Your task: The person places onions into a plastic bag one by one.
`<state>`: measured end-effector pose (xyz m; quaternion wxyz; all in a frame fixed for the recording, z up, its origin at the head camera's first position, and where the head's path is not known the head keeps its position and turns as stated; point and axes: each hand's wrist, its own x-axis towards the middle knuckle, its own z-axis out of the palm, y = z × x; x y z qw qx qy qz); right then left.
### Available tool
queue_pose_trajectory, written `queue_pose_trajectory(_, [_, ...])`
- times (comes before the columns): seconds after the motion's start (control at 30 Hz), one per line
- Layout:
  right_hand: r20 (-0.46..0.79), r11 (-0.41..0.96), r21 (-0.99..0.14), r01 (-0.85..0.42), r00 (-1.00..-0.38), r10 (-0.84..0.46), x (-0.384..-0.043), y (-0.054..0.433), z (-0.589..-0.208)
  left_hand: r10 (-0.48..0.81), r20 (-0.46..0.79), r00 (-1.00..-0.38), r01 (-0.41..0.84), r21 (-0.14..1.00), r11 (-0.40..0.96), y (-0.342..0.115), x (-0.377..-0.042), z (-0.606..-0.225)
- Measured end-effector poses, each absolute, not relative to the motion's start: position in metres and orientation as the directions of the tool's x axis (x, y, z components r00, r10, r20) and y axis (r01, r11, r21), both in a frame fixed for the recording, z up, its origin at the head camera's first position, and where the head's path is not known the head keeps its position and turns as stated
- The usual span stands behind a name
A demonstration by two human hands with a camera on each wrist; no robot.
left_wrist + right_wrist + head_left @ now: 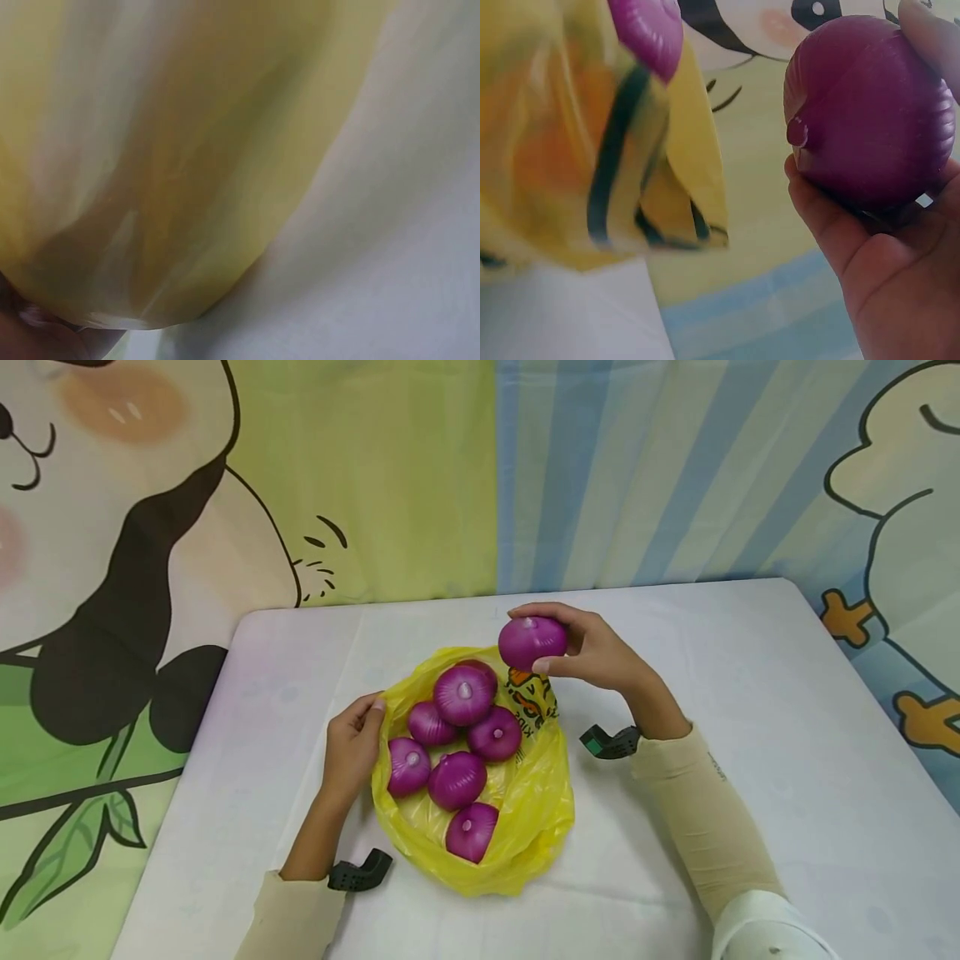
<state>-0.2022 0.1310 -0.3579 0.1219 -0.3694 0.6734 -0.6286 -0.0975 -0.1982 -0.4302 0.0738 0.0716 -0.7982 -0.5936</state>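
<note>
My right hand [600, 652] grips a purple onion [531, 642] above the back right rim of a yellow plastic bag [547, 793]. In the right wrist view the thumb and fingers curl round that onion [870, 112], beside the bag's printed side [630, 165]. My left hand [351, 747] pinches the bag's left rim between thumb and fingers. Several more purple onions [457, 781] lie inside the wide-mouthed bag, some stacked at the back. Yellow film [187, 150] fills most of the left wrist view, with a bit of the hand [37, 334] at the lower left.
The bag rests on a white-covered table [750, 777]. Behind the table hangs a cartoon-printed cloth [375, 485]. Each wrist carries a black device, one on the left [362, 870] and one on the right [611, 743].
</note>
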Motion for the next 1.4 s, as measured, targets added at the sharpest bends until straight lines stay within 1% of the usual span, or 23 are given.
queue_pose_trajectory(0.3, [0.346,-0.196,-0.929,-0.313,-0.552,-0.758,-0.195,0.098,-0.364,-0.168,0.059,-0.984,0.006,0.954,0.299,-0.200,-0.101,-0.436])
queue_pose_trajectory(0.47, [0.360,-0.218,-0.920,-0.327,-0.482,-0.799,-0.194,0.079,-0.361,-0.177,0.066,-0.982,0.010,0.953,0.302,-0.199,-0.101,-0.434])
queue_pose_trajectory(0.6, [0.365,-0.225,-0.914,-0.338,-0.441,-0.820,-0.193,0.063,-0.359,-0.179,0.062,-0.982,0.006,0.954,0.299,-0.200,-0.101,-0.435])
queue_pose_trajectory(1.0, [0.291,-0.161,-0.930,-0.331,-0.396,-0.871,-0.180,0.034,-0.364,-0.181,0.043,-0.982,-0.012,0.956,0.292,-0.201,-0.099,-0.435])
queue_pose_trajectory(1.2, [0.294,-0.146,-0.922,-0.360,-0.403,-0.867,-0.178,0.029,-0.367,-0.176,0.056,-0.983,0.002,0.955,0.297,-0.201,-0.099,-0.436])
queue_pose_trajectory(1.4, [0.326,-0.158,-0.900,-0.406,-0.385,-0.863,-0.177,0.027,-0.366,-0.171,0.072,-0.983,0.017,0.953,0.303,-0.202,-0.099,-0.437])
